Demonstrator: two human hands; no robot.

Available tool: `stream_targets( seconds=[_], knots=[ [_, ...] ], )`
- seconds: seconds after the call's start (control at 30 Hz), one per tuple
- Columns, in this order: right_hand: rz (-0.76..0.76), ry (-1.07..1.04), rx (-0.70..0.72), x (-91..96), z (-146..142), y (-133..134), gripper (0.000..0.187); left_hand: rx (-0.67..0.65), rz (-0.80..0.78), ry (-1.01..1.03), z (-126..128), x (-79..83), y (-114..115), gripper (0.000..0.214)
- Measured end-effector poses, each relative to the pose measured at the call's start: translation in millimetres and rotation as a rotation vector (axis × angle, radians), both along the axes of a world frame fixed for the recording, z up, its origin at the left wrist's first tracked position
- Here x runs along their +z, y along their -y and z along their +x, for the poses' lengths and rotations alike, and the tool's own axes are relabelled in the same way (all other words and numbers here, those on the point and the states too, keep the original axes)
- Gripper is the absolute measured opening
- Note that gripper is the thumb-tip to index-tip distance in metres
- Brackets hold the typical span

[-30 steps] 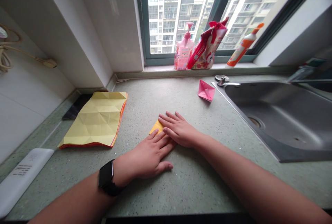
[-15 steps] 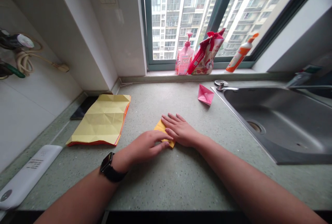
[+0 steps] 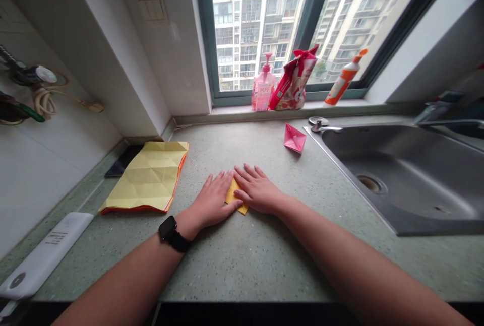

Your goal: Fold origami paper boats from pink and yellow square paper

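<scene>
A small folded piece of yellow paper [image 3: 232,194] lies flat on the speckled counter [image 3: 227,265], partly hidden under both hands. My left hand [image 3: 214,199] rests over its left edge, fingers stretched out and thumb along its lower part. From the other side, my right hand [image 3: 259,190] lies flat over the paper's right edge with its fingers spread. The two hands nearly meet at the paper's top and bottom. Farther back to the right sits a folded pink paper shape [image 3: 294,138]. Creased yellow sheets [image 3: 147,177], with orange and red ones beneath, lie to the left.
A steel sink [image 3: 393,185] is set into the counter on the right. Along the windowsill stand a pink pump bottle [image 3: 263,89], a red bag [image 3: 297,81] and an orange-and-white bottle [image 3: 345,81]. A long white device [image 3: 49,253] lies at front left.
My left hand has flattened out, its fingers moving from a curled position at the paper's lower part to lie stretched along its left edge. My right hand stays flat on the paper.
</scene>
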State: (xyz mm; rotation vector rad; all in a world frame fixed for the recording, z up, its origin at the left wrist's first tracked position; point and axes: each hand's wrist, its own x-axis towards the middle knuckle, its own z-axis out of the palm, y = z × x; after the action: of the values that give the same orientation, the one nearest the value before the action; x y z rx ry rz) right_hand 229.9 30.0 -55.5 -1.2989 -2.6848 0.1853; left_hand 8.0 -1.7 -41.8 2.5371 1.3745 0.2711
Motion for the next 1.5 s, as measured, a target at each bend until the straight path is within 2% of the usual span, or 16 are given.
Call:
stream_targets(
  seconds=[0.2, 0.33, 0.57, 0.87, 1.13, 1.5],
  knots=[
    [-0.025, 0.071, -0.076, 6.7, -3.0, 3.0, 0.077, -0.07, -0.096, -0.186, -1.2, 16.1, -6.6, 0.095],
    [-0.034, 0.098, -0.094, 8.5, -2.6, 3.4, 0.077, -0.072, -0.085, -0.239, 0.8, 14.5, -5.4, 0.09],
    [0.02, 0.076, -0.107, -2.1, -1.1, 3.5, 0.078, -0.073, -0.057, -0.225, 0.6, 7.3, -6.1, 0.09],
    [0.01, 0.091, -0.137, -0.7, 1.0, 4.5, 0.078, -0.069, -0.089, -0.217, -1.7, 13.7, -3.3, 0.091],
    [0.029, 0.105, -0.171, -7.2, 11.1, 7.1, 0.077, -0.042, -0.098, -0.223, -0.6, 17.1, -0.8, 0.081],
    [-0.003, 0.119, -0.197, -4.5, 10.0, 9.5, 0.078, -0.111, -0.085, -0.207, -23.8, 15.1, 3.9, 0.075]
  ],
)
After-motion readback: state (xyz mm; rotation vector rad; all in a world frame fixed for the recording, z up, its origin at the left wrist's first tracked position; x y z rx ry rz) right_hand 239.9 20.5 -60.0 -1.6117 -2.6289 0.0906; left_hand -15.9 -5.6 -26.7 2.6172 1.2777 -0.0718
